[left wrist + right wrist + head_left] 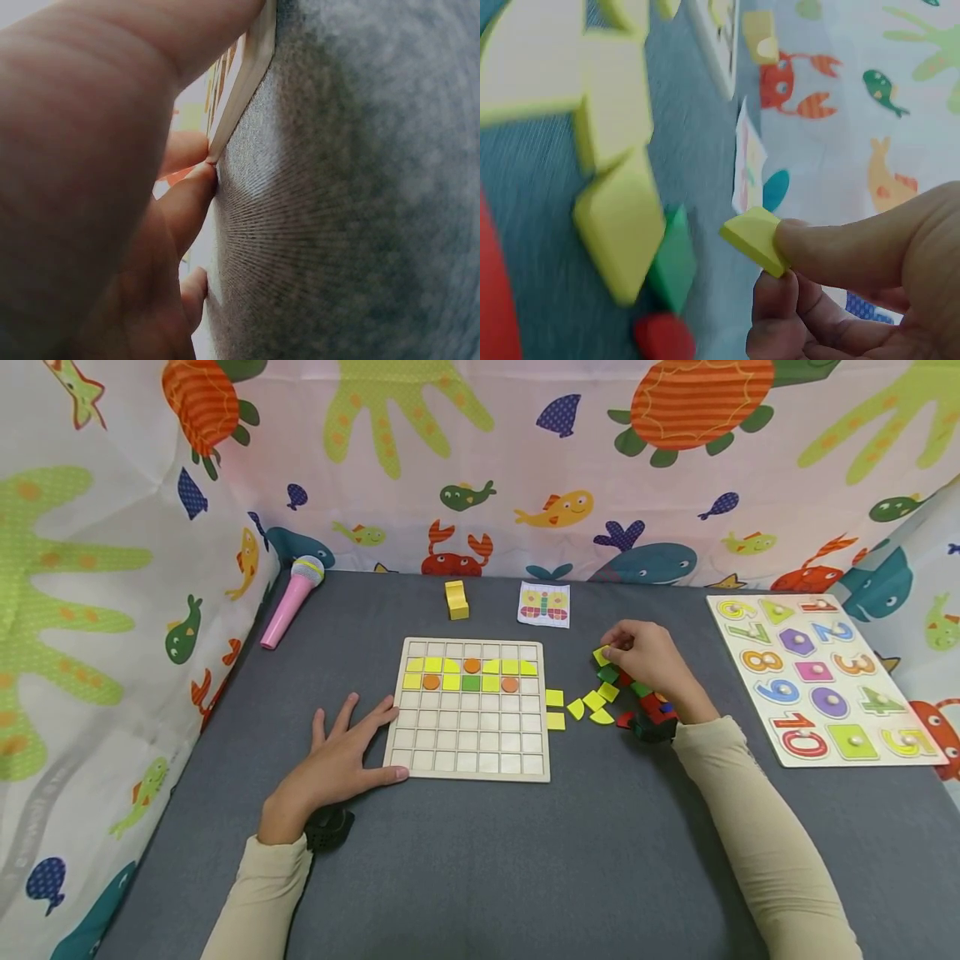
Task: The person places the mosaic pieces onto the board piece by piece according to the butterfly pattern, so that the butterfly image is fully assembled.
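Observation:
The right hand (651,662) pinches a yellow piece (756,238) between thumb and fingers, above a loose pile of yellow, green, red and blue pieces. In the head view the left hand (333,766) is spread, with its thumb and a fingertip at the left edge of the wooden grid board (468,721). The board's top two rows hold yellow pieces, several orange circles and a green square (470,682). Two yellow squares (555,722) lie just right of the board, with more yellow pieces (594,701) beside them. The left wrist view shows fingers touching the board's edge (244,79).
Behind the board are yellow blocks (457,600) and a butterfly picture card (543,604). A pink microphone (288,603) lies at the back left. A number and shape puzzle board (825,681) lies at the right. A patterned cloth (510,468) stands behind the table.

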`<action>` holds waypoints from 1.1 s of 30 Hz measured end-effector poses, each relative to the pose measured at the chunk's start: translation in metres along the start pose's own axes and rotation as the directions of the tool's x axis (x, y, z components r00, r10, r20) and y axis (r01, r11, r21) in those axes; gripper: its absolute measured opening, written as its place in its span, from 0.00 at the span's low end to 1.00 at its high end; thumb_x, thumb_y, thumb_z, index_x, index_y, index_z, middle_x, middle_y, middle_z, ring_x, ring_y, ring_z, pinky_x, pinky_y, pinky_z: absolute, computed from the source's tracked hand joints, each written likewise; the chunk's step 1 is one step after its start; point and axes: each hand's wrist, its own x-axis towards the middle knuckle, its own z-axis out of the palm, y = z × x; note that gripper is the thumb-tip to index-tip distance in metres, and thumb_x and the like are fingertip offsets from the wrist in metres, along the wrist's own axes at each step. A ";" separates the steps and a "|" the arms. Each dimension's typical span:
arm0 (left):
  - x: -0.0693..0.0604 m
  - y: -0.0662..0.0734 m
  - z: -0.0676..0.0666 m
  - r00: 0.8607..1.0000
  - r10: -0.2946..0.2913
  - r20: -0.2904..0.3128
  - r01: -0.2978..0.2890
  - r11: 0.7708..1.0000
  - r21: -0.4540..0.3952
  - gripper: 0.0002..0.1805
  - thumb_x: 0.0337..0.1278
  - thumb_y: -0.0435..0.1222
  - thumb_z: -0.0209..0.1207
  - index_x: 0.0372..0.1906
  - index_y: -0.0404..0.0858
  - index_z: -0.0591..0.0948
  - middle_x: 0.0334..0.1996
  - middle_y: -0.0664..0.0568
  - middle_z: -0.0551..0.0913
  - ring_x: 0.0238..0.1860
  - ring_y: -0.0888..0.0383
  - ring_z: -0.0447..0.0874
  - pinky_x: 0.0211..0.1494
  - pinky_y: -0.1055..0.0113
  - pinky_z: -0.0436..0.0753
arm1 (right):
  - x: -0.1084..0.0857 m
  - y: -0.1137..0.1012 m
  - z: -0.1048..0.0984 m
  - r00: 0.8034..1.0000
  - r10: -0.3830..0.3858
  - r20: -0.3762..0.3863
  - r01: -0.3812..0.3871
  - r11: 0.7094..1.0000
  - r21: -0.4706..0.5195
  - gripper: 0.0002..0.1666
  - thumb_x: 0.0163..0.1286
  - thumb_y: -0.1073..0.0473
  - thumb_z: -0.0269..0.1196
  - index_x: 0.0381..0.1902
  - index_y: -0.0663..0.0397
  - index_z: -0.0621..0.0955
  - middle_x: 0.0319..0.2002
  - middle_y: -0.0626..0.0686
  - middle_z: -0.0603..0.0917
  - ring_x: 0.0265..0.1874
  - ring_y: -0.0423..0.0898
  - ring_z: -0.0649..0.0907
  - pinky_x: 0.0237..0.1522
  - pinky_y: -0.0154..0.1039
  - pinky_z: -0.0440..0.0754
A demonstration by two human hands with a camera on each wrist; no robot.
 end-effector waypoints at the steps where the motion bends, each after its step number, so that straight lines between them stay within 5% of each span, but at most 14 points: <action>1: 0.000 0.000 0.000 1.000 0.000 0.001 0.000 1.000 -0.001 0.56 0.60 0.63 0.71 0.85 0.42 0.63 0.86 0.45 0.54 0.85 0.32 0.30 0.74 0.27 0.20 | 0.000 -0.002 0.002 1.000 0.004 0.003 -0.004 1.000 0.014 0.08 0.78 0.65 0.66 0.48 0.64 0.87 0.41 0.62 0.86 0.38 0.55 0.79 0.37 0.42 0.78; 16: 0.001 0.000 0.001 1.000 -0.007 0.001 0.007 1.000 0.001 0.55 0.60 0.62 0.72 0.85 0.42 0.63 0.86 0.46 0.54 0.85 0.32 0.30 0.74 0.26 0.21 | 0.008 -0.034 0.043 0.984 -0.060 0.168 0.015 0.967 0.255 0.08 0.78 0.64 0.67 0.48 0.64 0.88 0.42 0.60 0.87 0.37 0.55 0.82 0.39 0.42 0.84; 33: 0.001 0.000 0.001 1.000 -0.008 0.004 0.008 1.000 0.006 0.55 0.60 0.64 0.71 0.85 0.42 0.63 0.86 0.46 0.54 0.85 0.32 0.30 0.74 0.27 0.20 | 0.007 -0.056 0.074 0.993 -0.057 0.101 0.050 0.997 0.066 0.03 0.72 0.65 0.70 0.36 0.59 0.87 0.29 0.53 0.84 0.26 0.50 0.77 0.29 0.42 0.74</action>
